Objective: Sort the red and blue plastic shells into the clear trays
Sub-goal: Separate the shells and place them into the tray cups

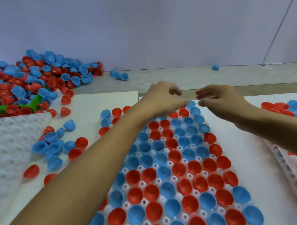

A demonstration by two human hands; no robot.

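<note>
Clear tray (170,185), nearly full of red and blue shells (164,173), is lying at 6 o'clock beneath both hands; left hand (163,99) and right hand (218,100) are hovering over its far row, fingers loosely curled, holding nothing visible.

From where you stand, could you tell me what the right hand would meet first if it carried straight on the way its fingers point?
Probably the left hand: the right hand points leftward at its fingertips across a small gap, though depth is unclear.
</note>
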